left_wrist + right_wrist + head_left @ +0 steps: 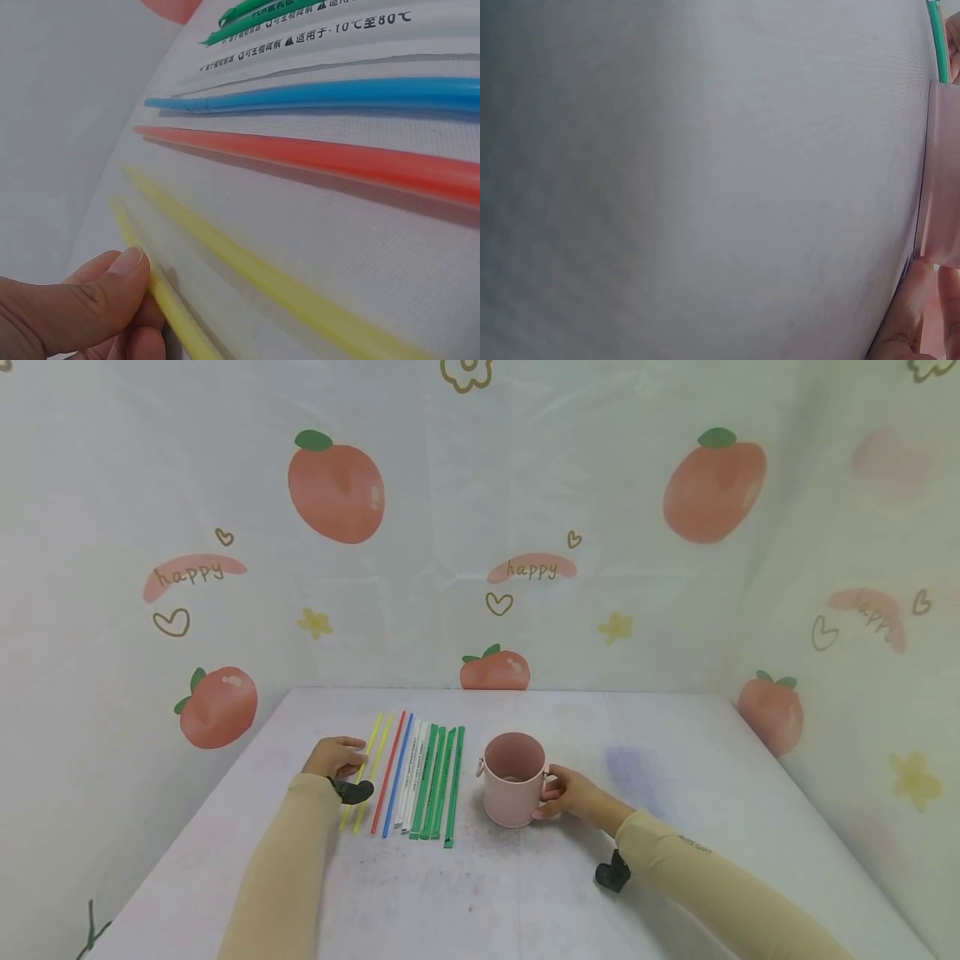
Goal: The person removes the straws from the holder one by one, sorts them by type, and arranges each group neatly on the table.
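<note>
In the head view, my left hand (335, 758) is at the left end of a row of drinking straws. Its thumb and fingers pinch the outer yellow straw (176, 315) near the far end, as the left wrist view shows. A second yellow straw (255, 270) lies beside it, then a red straw (300, 152) and a blue straw (322, 96). My right hand (573, 795) holds the right side of a small pink bucket (510, 797) with ring handles, thumb low and fingers above. The bucket stands upright and its visible inside holds nothing.
White paper-wrapped straws (408, 785) and several green-wrapped straws (437, 785) lie parallel between the loose straws and the bucket. The white table (450, 910) ends at a fruit-printed backdrop (420, 610), with a side wall (847, 710) on the right.
</note>
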`<state>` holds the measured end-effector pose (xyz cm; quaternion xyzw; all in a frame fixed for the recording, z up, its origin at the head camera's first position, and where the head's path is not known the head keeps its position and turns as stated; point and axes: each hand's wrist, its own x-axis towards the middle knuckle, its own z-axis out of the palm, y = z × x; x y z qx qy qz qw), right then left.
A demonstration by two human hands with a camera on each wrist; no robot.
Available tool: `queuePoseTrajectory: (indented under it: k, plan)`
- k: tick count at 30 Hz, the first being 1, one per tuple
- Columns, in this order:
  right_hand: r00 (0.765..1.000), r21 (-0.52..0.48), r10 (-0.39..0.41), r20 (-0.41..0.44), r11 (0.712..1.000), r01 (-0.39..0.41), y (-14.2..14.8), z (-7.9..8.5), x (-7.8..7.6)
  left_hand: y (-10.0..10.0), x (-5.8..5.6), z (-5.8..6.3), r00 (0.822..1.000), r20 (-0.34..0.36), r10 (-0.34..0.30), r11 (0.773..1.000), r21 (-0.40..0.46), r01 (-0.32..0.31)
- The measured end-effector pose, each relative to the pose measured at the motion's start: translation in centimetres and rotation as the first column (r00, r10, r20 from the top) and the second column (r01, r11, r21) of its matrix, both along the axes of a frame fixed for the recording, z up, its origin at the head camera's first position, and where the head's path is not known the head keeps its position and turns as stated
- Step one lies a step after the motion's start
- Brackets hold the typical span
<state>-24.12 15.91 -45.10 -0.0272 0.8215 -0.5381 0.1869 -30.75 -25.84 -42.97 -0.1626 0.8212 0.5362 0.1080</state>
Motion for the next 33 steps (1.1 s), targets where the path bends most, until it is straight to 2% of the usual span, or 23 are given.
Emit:
queuePoseTrajectory:
  k: [15, 20, 33]
  plan:
    - [1.0, -0.008, 0.006, 0.004, 1.0, -0.006, 0.07, -0.3, -0.21, -0.74, -0.48, -0.84, 1.0, -0.014, -0.005, 0.999, 0.043, 0.006]
    - [1.0, -0.005, 0.005, 0.003, 1.0, -0.005, 0.07, -0.37, -0.24, -0.76, -0.26, -0.79, 1.0, -0.021, 0.002, 0.998, 0.066, -0.001]
    - [1.0, -0.01, 0.014, 0.002, 1.0, -0.014, 0.06, -0.25, -0.25, -0.81, 0.21, -0.44, 0.999, -0.036, -0.009, 0.998, 0.056, 0.011]
